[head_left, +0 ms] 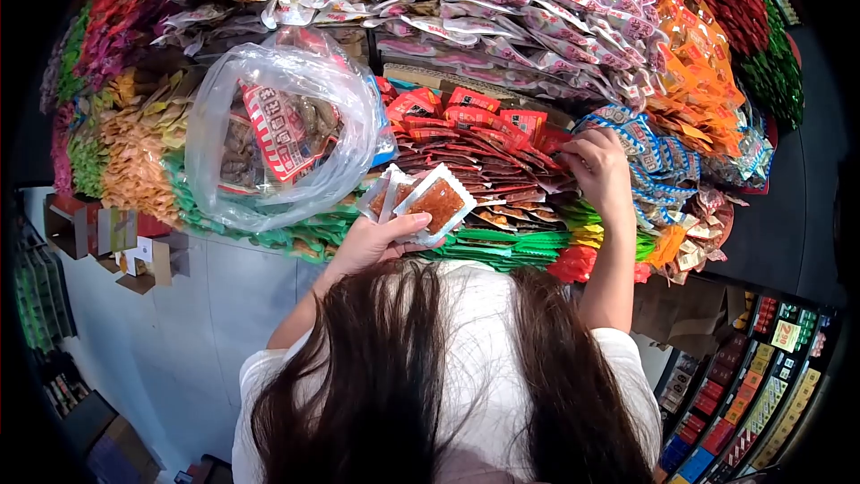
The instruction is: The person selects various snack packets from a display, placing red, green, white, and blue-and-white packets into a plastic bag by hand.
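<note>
My left hand (381,238) closed, thumb pinning fanned snack packets (440,201), presumably against slipping. Right hand (602,166) pinched beside red packets (475,149) ahead; can't tell if gripping any. Plastic bag (204,148) beyond left hand, mouth up, likely for access.

the left forearm (294,321) angles forward and inward, the left hand (373,240) curled in a holding grip with its thumb (408,225) laid on top. the right forearm (613,264) reaches further forward, the right hand (600,161) arched, its fingers (587,142) bent and bunched towards the left.
</note>
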`<act>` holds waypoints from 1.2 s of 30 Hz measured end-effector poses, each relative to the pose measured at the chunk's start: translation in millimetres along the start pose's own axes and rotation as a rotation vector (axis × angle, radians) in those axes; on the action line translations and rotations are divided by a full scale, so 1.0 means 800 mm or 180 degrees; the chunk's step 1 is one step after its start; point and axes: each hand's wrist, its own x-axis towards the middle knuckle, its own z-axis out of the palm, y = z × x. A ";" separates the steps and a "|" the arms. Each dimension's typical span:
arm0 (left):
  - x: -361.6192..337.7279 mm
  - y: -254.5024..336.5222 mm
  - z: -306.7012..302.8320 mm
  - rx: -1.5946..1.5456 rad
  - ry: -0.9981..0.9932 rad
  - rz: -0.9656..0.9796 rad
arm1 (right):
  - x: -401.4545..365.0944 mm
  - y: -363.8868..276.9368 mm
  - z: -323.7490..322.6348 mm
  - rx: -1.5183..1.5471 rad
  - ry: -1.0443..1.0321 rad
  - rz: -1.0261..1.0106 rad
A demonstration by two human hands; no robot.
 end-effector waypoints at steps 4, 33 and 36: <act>0.001 -0.003 0.000 -0.0039 -0.0147 0.0074 | 0.008 -0.012 -0.008 -0.0073 0.0008 -0.0078; -0.003 -0.006 0.004 -0.0154 -0.0173 0.0308 | 0.013 0.017 -0.003 0.0234 -0.0493 0.0079; -0.003 -0.006 0.006 -0.0062 -0.0249 0.0412 | 0.019 -0.030 -0.022 -0.0038 0.0257 -0.0003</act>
